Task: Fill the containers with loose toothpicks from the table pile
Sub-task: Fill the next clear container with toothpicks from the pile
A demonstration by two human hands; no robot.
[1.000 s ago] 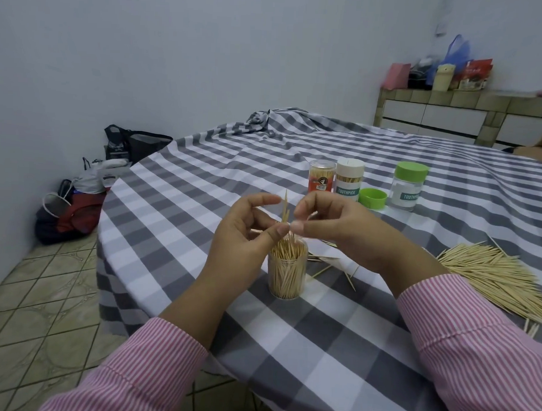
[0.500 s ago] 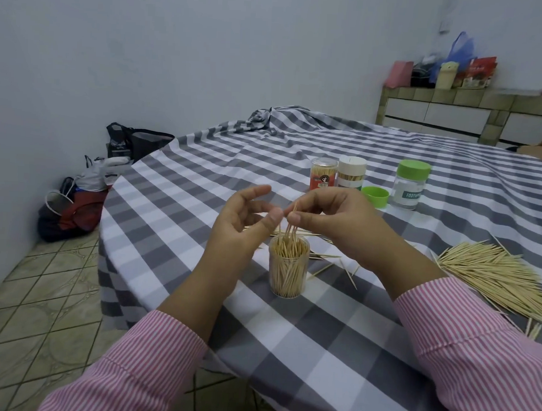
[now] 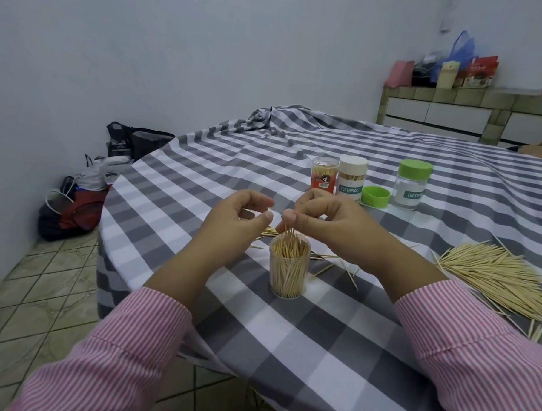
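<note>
Feeding a small pinch of toothpicks (image 3: 288, 232) into the clear container (image 3: 288, 269), I am holding them between the thumb and fingertips of the right hand (image 3: 331, 226), directly above the container's mouth. The left hand (image 3: 231, 225) is hovering just beside it, fingers loosely curled, gripping nothing that I can make out. The container is standing upright on the desk (image 3: 319, 347) and is looking nearly packed. The loose pile (image 3: 493, 277) is lying to the right, well apart from the container, with a few strays between. I am judging this as the insertion step. The next move is calling for a straight downward release so the tips are sliding between the packed sticks, then a reach toward the pile.
</note>
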